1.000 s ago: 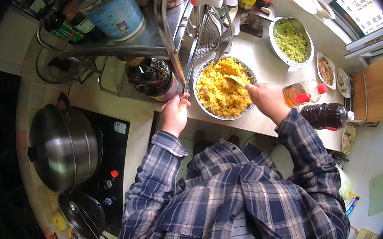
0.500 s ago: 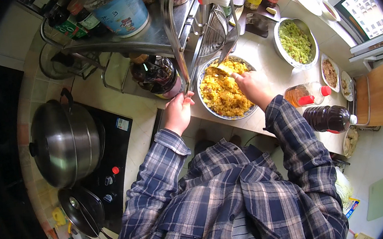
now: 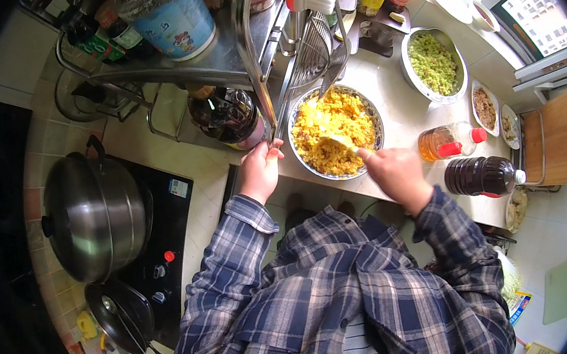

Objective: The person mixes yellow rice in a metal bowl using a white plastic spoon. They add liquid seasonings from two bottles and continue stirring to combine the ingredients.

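A patterned bowl [image 3: 381, 122] on the counter holds a yellow crumbly mixture [image 3: 333, 120] that looks like scrambled egg. My right hand [image 3: 399, 173] is closed around the handle of a spoon [image 3: 343, 143], at the bowl's near right side. The spoon's head is in the mixture and partly coated, so its shape is unclear. My left hand [image 3: 259, 170] is just left of the bowl, by the lower end of a metal rack post [image 3: 261, 86]. Its fingers are curled with the thumb on top; what they grip is not clear.
A bowl of chopped greens [image 3: 435, 64] stands to the right, near two bottles [image 3: 449, 141]. Slotted utensils [image 3: 312, 53] hang close above the yellow mixture. Bottles and a blue tub [image 3: 174, 24] crowd the metal shelf. A large lidded pot [image 3: 94, 214] sits on the stove at left.
My right hand has moved down toward me and slightly right, drawing the spoon from the bowl's far side to its near middle. My left hand stays almost in place.
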The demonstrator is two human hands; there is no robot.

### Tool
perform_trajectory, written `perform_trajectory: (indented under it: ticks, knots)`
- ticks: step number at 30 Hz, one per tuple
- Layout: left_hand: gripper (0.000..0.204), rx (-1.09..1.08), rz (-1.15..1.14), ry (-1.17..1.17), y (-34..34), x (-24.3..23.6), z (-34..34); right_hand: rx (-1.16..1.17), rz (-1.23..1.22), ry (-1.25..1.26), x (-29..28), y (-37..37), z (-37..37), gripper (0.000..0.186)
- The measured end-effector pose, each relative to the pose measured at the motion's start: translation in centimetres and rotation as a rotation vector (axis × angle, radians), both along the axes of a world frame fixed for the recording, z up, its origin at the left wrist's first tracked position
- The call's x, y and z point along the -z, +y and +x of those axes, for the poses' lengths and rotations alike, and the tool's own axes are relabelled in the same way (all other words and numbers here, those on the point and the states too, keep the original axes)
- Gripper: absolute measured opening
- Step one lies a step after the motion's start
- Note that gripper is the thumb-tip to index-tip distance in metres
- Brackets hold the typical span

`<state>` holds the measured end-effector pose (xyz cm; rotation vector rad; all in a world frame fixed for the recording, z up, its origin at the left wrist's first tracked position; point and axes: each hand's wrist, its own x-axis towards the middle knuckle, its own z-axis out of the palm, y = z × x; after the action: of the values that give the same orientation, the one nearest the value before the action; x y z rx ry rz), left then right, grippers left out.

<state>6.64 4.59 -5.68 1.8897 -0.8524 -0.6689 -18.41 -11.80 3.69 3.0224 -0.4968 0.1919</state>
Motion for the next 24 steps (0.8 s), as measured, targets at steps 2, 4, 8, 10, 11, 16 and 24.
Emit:
perform_trajectory:
  ticks: [2,4,8,10,11,16,24]
  knots:
    - [0.017,-0.001,-0.005,0.0,0.1,0.0,0.0,-0.006,0.057,-0.026,2.1,1.0,1.3,0.017]
    - [0.017,0.004,-0.002,0.0,0.1,0.1,0.1,0.036,0.062,-0.011,3.5,0.9,1.9,0.016]
    - [0.017,-0.002,-0.046,0.0,-0.1,0.3,0.0,0.12,0.074,-0.048,3.2,-0.8,1.7,0.009]
    - [0.017,-0.008,-0.045,-0.009,0.0,0.3,-0.1,0.205,0.12,-0.046,1.9,-1.3,1.3,0.008]
    - [0.017,-0.012,-0.038,-0.003,0.0,0.3,-0.1,0.211,0.145,-0.086,1.1,-1.7,1.2,0.009]
    - [0.016,-0.006,-0.028,-0.005,-0.2,-0.2,-0.2,0.254,0.093,-0.114,-0.3,-3.4,3.8,0.013]
    - [0.015,0.001,-0.066,-0.011,-0.4,-0.2,-0.2,0.011,0.08,0.099,2.4,-2.4,7.6,0.024]
